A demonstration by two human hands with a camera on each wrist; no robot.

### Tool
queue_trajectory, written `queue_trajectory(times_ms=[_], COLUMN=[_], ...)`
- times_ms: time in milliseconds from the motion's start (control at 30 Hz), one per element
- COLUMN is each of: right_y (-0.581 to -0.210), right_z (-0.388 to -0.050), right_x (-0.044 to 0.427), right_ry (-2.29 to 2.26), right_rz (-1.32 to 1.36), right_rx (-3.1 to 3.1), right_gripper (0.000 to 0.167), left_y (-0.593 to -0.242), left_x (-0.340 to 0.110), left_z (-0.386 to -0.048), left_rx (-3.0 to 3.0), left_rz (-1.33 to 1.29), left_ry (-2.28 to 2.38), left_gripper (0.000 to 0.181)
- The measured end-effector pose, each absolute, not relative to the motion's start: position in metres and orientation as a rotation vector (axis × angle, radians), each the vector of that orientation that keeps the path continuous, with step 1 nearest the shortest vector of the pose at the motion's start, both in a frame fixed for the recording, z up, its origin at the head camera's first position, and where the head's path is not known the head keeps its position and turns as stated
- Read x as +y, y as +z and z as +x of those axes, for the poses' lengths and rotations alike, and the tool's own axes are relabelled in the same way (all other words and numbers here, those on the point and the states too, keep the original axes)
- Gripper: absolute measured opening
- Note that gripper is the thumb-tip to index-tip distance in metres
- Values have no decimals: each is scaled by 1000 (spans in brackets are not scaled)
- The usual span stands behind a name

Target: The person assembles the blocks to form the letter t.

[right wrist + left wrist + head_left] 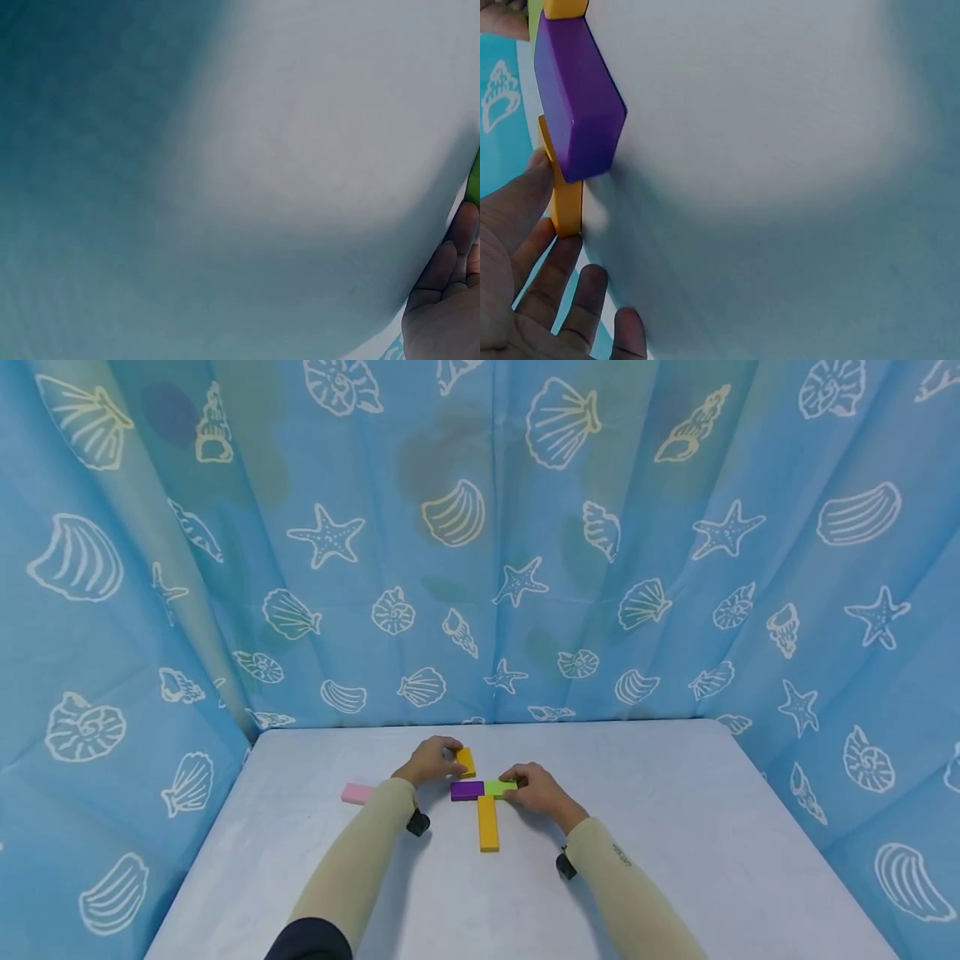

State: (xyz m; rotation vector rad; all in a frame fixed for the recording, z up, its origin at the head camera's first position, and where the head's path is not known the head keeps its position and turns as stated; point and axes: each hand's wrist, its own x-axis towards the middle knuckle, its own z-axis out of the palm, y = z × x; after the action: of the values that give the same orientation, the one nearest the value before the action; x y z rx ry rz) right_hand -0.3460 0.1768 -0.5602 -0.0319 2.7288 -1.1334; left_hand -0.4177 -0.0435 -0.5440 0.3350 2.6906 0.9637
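My left hand [432, 762] pinches a yellow block [467, 762] between thumb and fingers, just behind a purple block [467, 791]. That purple block lies end to end with a light green block [497, 788], making a crosswise row. At the green block's right end, my right hand [542, 792] grips it with thumb and fingertips. A second yellow block [488, 825] runs from the row's front side toward me. In the left wrist view, the held yellow block [568, 202] is partly hidden by the purple one. Only a sliver of green block [474, 184] shows in the right wrist view.
A pink block [357, 793] lies to the left, partly covered by my left sleeve. Everything lies on a white-covered table [675, 860]. Behind it and along its sides hangs a blue curtain [495, 568] with shells and starfish.
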Motion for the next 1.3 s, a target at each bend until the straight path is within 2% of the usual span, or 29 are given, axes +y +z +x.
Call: queue_trajectory(times_ms=[433, 1300], right_y=[-557, -556], right_z=[-344, -343], right_x=[175, 177], right_ry=[-1137, -1157], right_rz=[-57, -24], right_rx=[2732, 2711], right_gripper=[25, 23], left_y=[-543, -543], left_x=[-28, -19], left_z=[-415, -415], left_rx=[2631, 2593], left_rz=[344, 437], left_ry=[986, 989], left_gripper=[40, 40])
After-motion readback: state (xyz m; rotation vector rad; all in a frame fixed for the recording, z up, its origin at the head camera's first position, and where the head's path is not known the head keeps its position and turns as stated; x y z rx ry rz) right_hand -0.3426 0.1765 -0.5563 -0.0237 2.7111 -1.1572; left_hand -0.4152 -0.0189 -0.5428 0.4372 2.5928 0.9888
